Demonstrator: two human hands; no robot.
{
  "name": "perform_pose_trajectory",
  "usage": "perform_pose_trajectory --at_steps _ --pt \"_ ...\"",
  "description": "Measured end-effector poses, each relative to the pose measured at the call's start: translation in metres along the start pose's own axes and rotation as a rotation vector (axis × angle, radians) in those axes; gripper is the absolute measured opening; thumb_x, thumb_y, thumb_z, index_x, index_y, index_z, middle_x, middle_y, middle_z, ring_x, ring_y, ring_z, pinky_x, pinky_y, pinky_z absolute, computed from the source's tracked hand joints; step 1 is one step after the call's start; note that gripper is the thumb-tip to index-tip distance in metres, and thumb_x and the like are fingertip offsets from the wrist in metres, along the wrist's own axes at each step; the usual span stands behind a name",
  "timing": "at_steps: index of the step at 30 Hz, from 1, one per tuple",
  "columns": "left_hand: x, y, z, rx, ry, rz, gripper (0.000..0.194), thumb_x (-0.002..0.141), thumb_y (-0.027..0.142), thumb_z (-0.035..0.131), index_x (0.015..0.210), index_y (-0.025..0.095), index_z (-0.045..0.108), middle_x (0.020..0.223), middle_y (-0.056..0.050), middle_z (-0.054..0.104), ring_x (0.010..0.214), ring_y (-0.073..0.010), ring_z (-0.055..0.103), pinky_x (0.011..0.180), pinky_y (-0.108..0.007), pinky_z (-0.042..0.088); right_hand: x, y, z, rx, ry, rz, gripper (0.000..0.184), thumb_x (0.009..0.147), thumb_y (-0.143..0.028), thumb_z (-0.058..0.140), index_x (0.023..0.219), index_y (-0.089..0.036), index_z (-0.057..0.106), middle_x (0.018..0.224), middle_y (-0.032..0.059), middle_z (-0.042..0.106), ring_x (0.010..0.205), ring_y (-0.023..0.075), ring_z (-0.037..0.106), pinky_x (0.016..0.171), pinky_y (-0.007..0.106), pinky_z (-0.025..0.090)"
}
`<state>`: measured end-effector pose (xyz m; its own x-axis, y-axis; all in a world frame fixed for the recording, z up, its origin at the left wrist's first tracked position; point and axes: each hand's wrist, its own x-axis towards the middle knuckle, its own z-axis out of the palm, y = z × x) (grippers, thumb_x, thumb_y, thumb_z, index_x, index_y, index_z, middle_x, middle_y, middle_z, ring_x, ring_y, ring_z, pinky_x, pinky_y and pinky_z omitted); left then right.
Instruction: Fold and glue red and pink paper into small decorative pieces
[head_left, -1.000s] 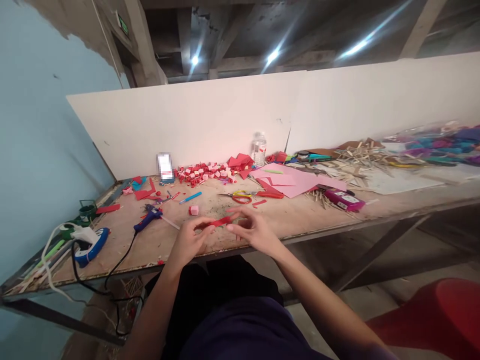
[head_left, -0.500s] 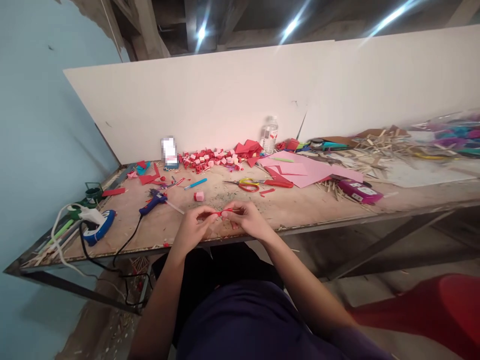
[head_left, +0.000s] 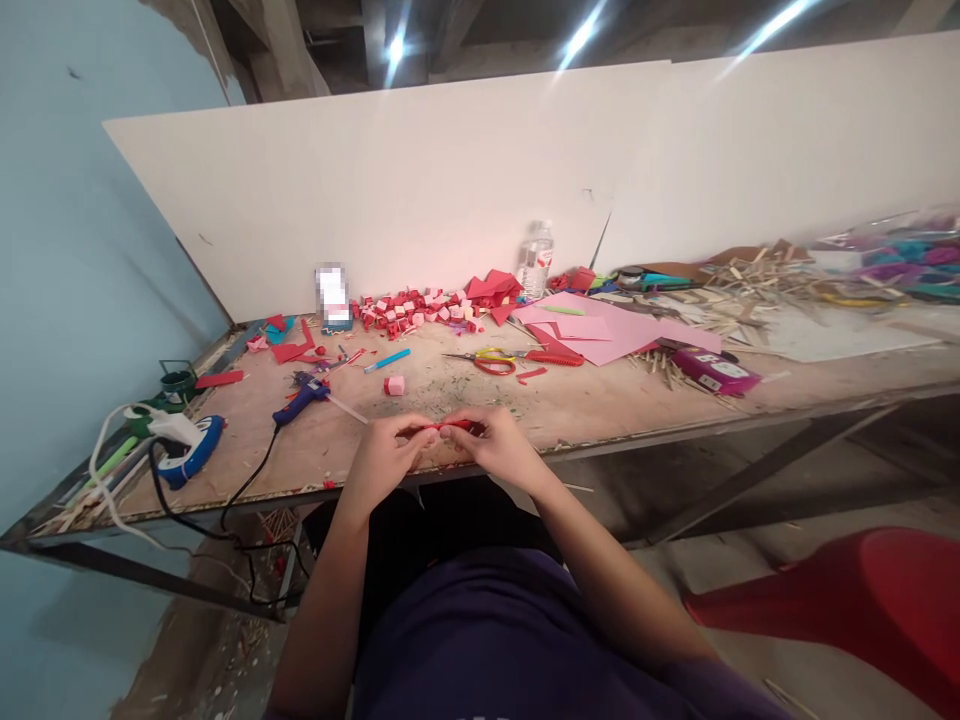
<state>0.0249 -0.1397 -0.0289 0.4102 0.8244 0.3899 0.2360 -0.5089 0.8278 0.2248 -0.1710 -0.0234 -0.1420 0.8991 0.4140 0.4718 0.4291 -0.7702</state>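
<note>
Head view. A thin, flexible red strip (head_left: 444, 427), apparently paper, is stretched between the two hands just above the front edge of a worn wooden tabletop (head_left: 585, 410). The left hand (head_left: 386, 455) pinches one end, thumb and forefinger brought together; the right hand (head_left: 499, 447) pinches the other in the same way, its remaining fingers curled. Beyond the hands lies a small red-and-pink cube (head_left: 394, 386); to its left rests a smooth blue glue gun (head_left: 300, 400) with a pale, rod-like stick, to its right slender-bladed scissors (head_left: 495, 366) with looped handles. Behind are heaped angular cubes (head_left: 412, 313), a ribbed, transparent bottle (head_left: 535, 262), flat pink sheets (head_left: 637, 335) and splintery wooden sticks (head_left: 750, 270).
</note>
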Motion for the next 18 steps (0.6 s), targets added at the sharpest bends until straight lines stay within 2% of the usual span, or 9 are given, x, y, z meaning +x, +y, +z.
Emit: perform_pose_trajectory --at_steps 5,8,12,18 --pt "-0.0017 -0.0002 -0.0013 -0.006 0.022 0.005 0.021 0.094 0.029 0.067 0.105 0.021 0.083 0.102 -0.004 0.083 0.097 -0.0236 0.078 0.088 -0.032 0.06 -0.0012 -0.0013 0.0013 -0.043 0.04 -0.014 0.021 0.095 -0.027 0.065 0.089 -0.015 0.08 0.073 0.0026 0.073 0.062 0.0144 0.058 0.063 0.026 0.044" --pt "-0.0042 -0.0009 -0.0021 0.013 -0.004 0.056 0.025 0.097 0.031 0.065 0.111 0.022 0.082 0.11 -0.004 0.082 0.103 -0.0244 0.078 0.093 -0.033 0.06 -0.0012 -0.0026 0.0026 -0.06 0.07 -0.018 0.02 0.094 -0.025 0.065 0.087 -0.015 0.08 0.068 0.0009 0.069 0.06 0.0132 0.055 0.061 0.025 0.042" --pt "-0.0068 -0.0018 -0.0033 0.034 -0.037 0.127 0.029 0.099 0.029 0.061 0.12 0.02 0.079 0.112 -0.006 0.081 0.106 -0.0244 0.077 0.096 -0.035 0.06 -0.0014 -0.0045 0.0032 -0.056 0.09 -0.034 0.018 0.094 -0.02 0.064 0.087 -0.016 0.081 0.071 0.0009 0.072 0.06 0.0127 0.056 0.062 0.025 0.042" --pt "-0.007 0.002 -0.0045 0.001 -0.021 0.087 0.024 0.094 0.033 0.07 0.11 0.02 0.083 0.11 -0.006 0.081 0.103 -0.0259 0.078 0.095 -0.036 0.061 -0.0024 -0.0053 0.0027 -0.029 0.072 -0.061 0.019 0.096 -0.023 0.064 0.088 -0.017 0.08 0.078 0.002 0.076 0.065 0.0136 0.061 0.067 0.025 0.045"
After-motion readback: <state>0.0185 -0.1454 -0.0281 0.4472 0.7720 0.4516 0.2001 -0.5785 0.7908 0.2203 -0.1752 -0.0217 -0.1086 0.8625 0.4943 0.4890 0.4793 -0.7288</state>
